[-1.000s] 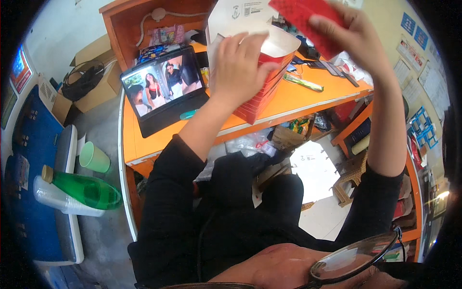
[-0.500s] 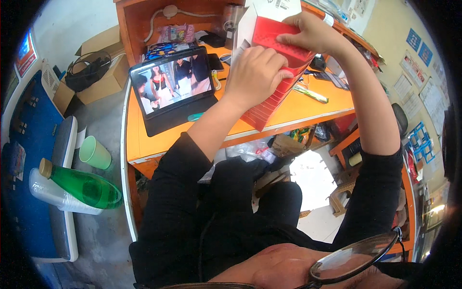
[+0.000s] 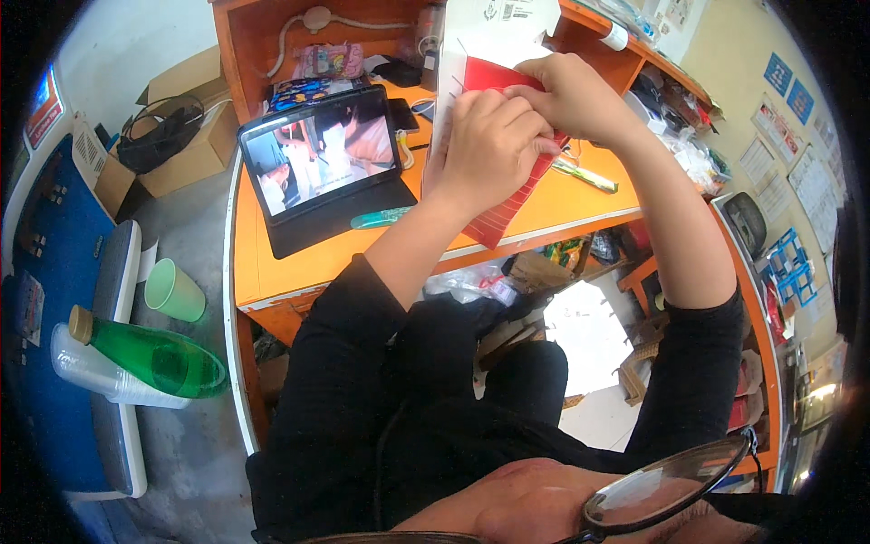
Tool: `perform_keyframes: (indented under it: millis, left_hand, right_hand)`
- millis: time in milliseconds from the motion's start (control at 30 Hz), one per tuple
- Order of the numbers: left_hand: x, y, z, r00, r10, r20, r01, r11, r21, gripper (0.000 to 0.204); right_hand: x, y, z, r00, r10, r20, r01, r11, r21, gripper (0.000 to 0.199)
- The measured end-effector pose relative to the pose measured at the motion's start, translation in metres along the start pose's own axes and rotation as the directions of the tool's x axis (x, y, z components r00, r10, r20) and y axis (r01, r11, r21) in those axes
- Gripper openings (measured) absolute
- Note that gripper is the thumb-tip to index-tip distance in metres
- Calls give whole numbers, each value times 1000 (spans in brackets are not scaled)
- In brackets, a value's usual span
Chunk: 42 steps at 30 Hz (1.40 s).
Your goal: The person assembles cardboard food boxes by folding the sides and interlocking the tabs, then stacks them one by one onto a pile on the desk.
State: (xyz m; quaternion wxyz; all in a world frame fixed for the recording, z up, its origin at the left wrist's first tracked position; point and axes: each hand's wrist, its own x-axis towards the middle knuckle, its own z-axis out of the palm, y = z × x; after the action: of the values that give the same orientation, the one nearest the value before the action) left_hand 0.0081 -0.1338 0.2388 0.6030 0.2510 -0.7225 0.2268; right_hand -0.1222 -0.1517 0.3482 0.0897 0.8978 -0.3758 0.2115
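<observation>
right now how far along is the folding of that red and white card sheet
Partly done: the red and white card sheet already stands bent over the orange desk. In hand: left hand and right hand pinch its upper edge. Left: its lower red panel hangs loose, unfolded.

Both arms reach forward, left hand [image 3: 489, 145] and right hand [image 3: 566, 95] touching, fingers curled in a tight grip.
</observation>
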Motion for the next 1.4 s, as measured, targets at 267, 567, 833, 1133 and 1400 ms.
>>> perform_keyframes:
  millis: [267, 567, 833, 1133, 1400]
  left_hand:
    - [-5, -4, 9, 1000, -5, 7, 4, 999, 31, 8]
    - [-41, 26, -9, 995, 23, -101, -11, 992, 122, 19]
    - [-260, 67, -41, 292, -264, 919, 497, 863, 90, 77]
    - [-312, 138, -50, -646, -417, 640, 424, 501, 755, 129]
    - [-299, 117, -15, -651, -367, 665, 405, 573, 713, 137]
  right_hand:
    - [-19, -11, 7, 995, 63, 83, -76, 985, 156, 58]
    - [-124, 36, 55, 609, -218, -762, 217, 971, -105, 37]
    - [-499, 185, 331, 570, 698, 434, -753, 655, -64, 61]
    - [-582, 130, 381, 314, 739, 595, -799, 545, -255, 58]
    - [-591, 136, 386, 319, 761, 565, -829, 513, -223, 52]
